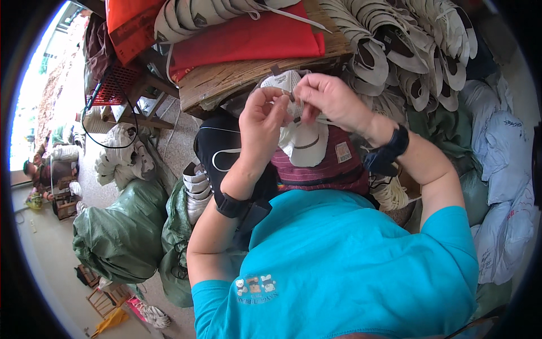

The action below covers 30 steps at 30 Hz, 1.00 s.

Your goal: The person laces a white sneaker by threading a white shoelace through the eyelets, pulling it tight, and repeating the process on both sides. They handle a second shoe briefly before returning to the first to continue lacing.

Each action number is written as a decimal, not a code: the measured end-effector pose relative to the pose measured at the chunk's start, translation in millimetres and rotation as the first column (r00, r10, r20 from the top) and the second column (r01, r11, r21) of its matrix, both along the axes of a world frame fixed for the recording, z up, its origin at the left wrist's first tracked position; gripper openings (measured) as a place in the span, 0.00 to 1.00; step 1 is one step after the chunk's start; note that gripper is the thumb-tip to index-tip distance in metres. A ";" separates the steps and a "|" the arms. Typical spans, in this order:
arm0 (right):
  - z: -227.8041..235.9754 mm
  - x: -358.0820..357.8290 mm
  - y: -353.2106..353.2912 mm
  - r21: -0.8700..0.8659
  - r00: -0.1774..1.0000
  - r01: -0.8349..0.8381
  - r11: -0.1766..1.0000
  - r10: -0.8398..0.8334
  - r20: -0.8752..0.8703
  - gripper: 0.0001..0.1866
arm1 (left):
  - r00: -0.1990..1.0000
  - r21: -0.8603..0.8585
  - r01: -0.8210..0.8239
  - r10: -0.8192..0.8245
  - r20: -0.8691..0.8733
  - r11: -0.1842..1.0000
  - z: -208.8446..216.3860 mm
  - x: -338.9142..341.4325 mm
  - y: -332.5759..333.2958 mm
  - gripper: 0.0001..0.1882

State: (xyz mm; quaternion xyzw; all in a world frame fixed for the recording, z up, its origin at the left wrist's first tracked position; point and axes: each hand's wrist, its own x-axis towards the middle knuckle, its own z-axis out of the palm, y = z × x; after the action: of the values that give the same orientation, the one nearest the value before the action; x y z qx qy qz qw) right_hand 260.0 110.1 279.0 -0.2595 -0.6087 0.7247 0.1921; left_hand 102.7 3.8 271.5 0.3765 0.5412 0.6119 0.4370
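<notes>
A white shoe upper (305, 148) lies over a maroon striped cloth (322, 172) on my lap, its toe end towards the bench. Above it my left hand (262, 116) has thumb and forefinger pinched together. Close by on the right, my right hand (327, 100) is closed in a pinch too, fingertips near the upper's opening. Whatever small thing the fingers hold is too fine to make out. By my left forearm, a white cord (224, 152) loops over dark fabric.
A wooden bench (226, 85) ahead bears a red cloth (243, 48) and nested shoe uppers (197, 20). More stacked uppers (389, 48) hang over its right end. Green sacks (121, 231) stand left, pale bags (502, 164) right. A red basket (116, 85) is at far left.
</notes>
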 end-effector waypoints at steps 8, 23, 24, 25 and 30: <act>-14.6 3.8 -18.5 0.205 0.998 0.056 0.977 -0.054 -0.011 0.11 | 0.975 -0.003 -0.026 0.025 -0.220 1.000 -9.2 5.0 3.4 0.14; 14.0 -1.7 -22.2 0.456 0.993 0.109 0.883 -0.072 -0.098 0.04 | 0.969 0.009 0.082 -0.077 -0.233 0.997 1.5 -10.1 -8.0 0.19; 31.4 -2.2 -20.0 0.565 0.986 0.141 0.813 -0.066 -0.151 0.04 | 0.986 0.044 0.091 -0.084 -0.144 0.995 -2.7 -13.3 -8.3 0.17; 53.5 -3.7 -18.0 0.662 0.977 0.180 0.728 -0.056 -0.205 0.05 | 0.980 0.023 0.141 -0.137 -0.142 0.990 0.7 -16.5 -8.3 0.17; 183.5 -6.1 0.5 0.801 0.810 0.573 0.174 0.027 -0.586 0.06 | 0.911 0.010 0.400 -0.397 -0.109 0.916 12.4 -15.4 -25.6 0.18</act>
State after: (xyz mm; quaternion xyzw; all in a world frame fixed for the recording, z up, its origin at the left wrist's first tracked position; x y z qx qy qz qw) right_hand 253.9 110.6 462.5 -0.0077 -0.7917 0.1795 0.5839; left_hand 87.3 -21.8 283.9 0.5173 0.4654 0.4978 0.5176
